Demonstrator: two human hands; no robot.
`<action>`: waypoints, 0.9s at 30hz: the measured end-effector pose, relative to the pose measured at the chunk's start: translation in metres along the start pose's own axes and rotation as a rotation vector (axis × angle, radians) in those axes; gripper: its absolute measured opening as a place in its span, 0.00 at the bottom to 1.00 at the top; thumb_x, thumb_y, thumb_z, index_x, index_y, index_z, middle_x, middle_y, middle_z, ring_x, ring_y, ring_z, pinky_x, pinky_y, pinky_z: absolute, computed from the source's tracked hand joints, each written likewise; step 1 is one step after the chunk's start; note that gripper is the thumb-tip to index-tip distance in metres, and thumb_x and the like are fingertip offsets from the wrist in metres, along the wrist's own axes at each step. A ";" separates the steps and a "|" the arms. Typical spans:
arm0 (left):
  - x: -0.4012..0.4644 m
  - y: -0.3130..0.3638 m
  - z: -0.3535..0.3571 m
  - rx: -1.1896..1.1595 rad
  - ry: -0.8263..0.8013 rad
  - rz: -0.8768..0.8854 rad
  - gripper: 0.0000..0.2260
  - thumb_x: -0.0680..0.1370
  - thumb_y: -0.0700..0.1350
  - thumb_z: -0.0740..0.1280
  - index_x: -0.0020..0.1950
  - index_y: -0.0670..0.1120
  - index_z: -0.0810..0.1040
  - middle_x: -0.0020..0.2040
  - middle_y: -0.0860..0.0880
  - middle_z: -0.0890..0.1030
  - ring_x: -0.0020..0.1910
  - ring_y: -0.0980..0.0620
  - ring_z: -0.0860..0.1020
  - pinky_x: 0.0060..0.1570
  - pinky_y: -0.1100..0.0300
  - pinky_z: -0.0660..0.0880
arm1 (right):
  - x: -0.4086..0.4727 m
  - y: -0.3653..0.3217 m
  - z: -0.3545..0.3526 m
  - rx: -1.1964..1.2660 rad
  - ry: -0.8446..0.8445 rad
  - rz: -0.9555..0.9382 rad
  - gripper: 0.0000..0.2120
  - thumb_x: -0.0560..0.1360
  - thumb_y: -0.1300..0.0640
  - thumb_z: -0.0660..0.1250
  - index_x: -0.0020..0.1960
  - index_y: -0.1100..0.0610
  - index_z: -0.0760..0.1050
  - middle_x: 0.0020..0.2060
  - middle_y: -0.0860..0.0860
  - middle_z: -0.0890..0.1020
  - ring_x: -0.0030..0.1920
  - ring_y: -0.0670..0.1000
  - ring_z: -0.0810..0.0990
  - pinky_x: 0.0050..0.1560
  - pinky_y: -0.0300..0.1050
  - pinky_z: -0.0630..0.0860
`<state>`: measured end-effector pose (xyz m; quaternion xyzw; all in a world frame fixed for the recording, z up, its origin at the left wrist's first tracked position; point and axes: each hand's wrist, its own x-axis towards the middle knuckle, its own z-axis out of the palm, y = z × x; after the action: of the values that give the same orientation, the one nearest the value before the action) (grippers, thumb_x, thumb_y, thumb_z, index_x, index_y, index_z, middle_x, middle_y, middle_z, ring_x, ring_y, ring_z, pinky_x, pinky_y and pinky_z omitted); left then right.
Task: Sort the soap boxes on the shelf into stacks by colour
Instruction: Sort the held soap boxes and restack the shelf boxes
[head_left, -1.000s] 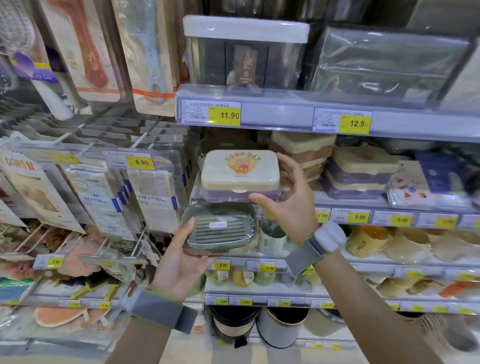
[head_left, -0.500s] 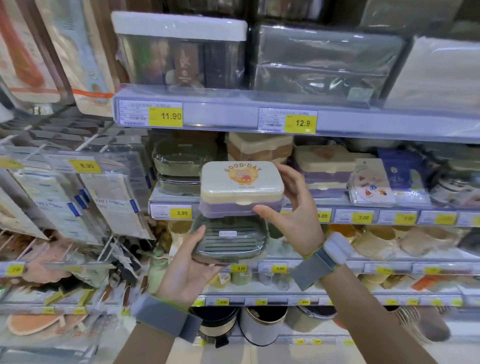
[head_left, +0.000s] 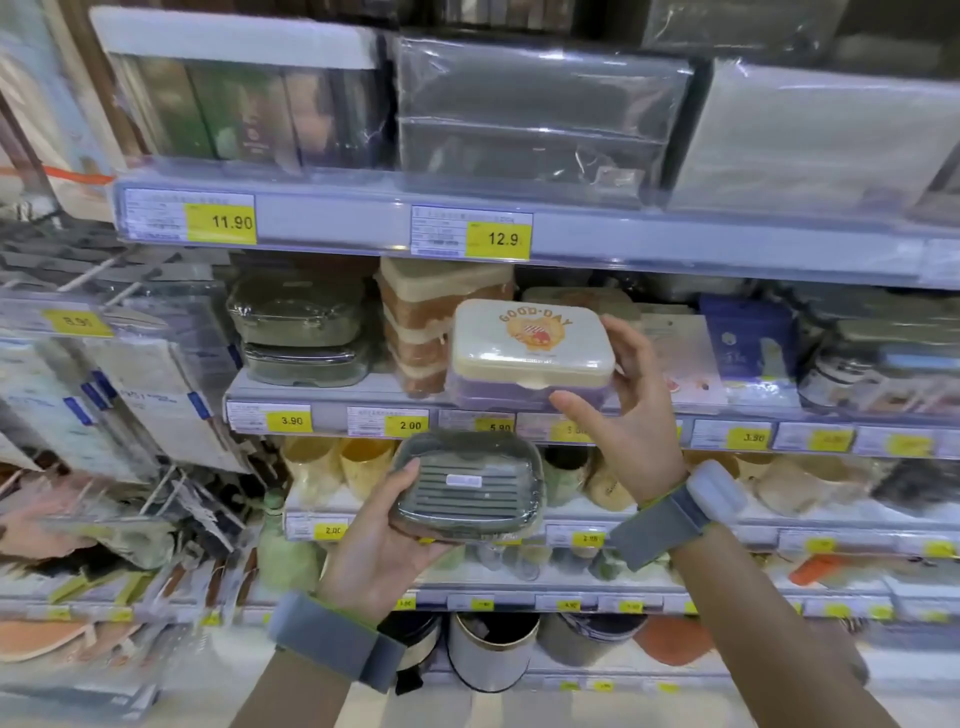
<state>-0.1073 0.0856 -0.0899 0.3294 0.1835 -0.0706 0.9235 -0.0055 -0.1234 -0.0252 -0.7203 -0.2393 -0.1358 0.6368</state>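
My right hand (head_left: 631, 410) grips a soap box with a cream lid and purple base (head_left: 530, 353), held in front of the middle shelf (head_left: 332, 392). My left hand (head_left: 384, 540) holds a grey-green wrapped soap dish (head_left: 467, 486) from below, lower and in front of the price strip. On the shelf at the left, two grey-green dishes (head_left: 298, 332) lie stacked. Beside them stands a stack of cream-and-brown soap boxes (head_left: 421, 322). Another cream-lidded box (head_left: 571, 297) shows behind the one I hold.
Above, a shelf carries large wrapped containers (head_left: 540, 114) with 11.90 and 12.9 price tags. A blue packet (head_left: 748, 340) and wrapped items sit at the right of the middle shelf. Cups (head_left: 337, 467) fill the shelf below. Hanging packets (head_left: 130, 389) crowd the left.
The view has shifted left and closer to the shelf. My right hand has carried the cream-and-purple box right and up toward the middle shelf, away from the grey-green dish in my left hand.
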 end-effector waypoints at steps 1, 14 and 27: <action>0.001 -0.004 0.002 -0.005 0.003 0.005 0.24 0.76 0.48 0.66 0.72 0.42 0.72 0.65 0.38 0.80 0.60 0.39 0.80 0.44 0.46 0.83 | 0.001 0.002 -0.007 0.008 0.008 -0.005 0.36 0.66 0.56 0.77 0.70 0.56 0.65 0.66 0.49 0.75 0.67 0.49 0.73 0.69 0.53 0.70; 0.005 -0.030 0.017 -0.022 -0.021 0.072 0.21 0.79 0.48 0.64 0.72 0.46 0.72 0.66 0.40 0.79 0.64 0.39 0.79 0.51 0.43 0.81 | 0.050 0.021 -0.061 0.028 0.074 -0.011 0.34 0.70 0.69 0.72 0.71 0.64 0.60 0.67 0.50 0.71 0.67 0.38 0.70 0.66 0.33 0.66; -0.002 -0.038 0.017 0.008 -0.007 0.165 0.19 0.81 0.49 0.61 0.70 0.46 0.73 0.66 0.39 0.80 0.64 0.38 0.79 0.55 0.43 0.80 | 0.073 0.039 -0.069 -0.001 0.055 0.024 0.35 0.69 0.65 0.74 0.71 0.64 0.61 0.69 0.55 0.71 0.69 0.46 0.70 0.70 0.38 0.67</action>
<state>-0.1135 0.0453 -0.0997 0.3471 0.1520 0.0039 0.9254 0.0846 -0.1819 -0.0113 -0.7195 -0.2129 -0.1484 0.6442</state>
